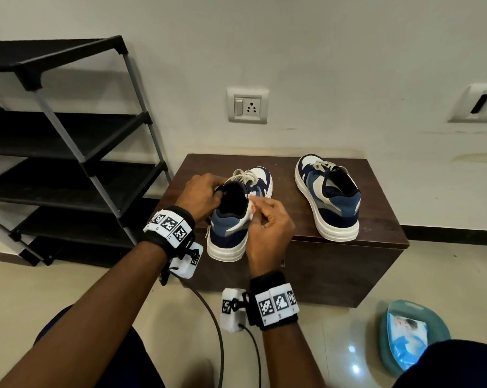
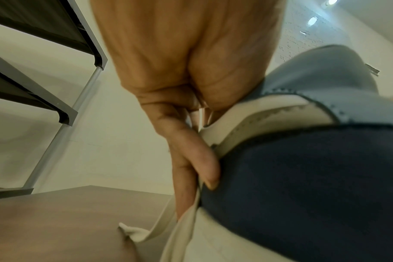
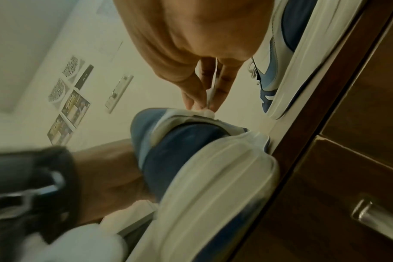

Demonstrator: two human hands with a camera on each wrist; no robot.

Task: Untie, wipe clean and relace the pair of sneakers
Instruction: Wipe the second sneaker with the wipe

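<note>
Two navy, blue and white sneakers stand on a dark brown cabinet [image 1: 376,228]. My left hand [image 1: 214,191] grips the near sneaker [image 1: 231,233] at the left side of its collar, fingers curled over the rim. A loose cream lace [image 2: 182,230] hangs beside those fingers [image 2: 198,159] down the sneaker [image 2: 303,177]. My right hand [image 1: 254,208] pinches a small white wipe [image 1: 252,204] against the collar's right edge. The right wrist view shows the wipe [image 3: 210,110] pressed onto the near sneaker [image 3: 191,150]. The second sneaker [image 1: 329,197] stands laced to the right, untouched.
A black shoe rack [image 1: 68,135] stands left of the cabinet. On the floor at the right sits a teal basin [image 1: 387,326] holding a pack of wipes [image 1: 407,340]. Cables from the wrist cameras trail toward me. A wall socket [image 1: 247,106] is behind.
</note>
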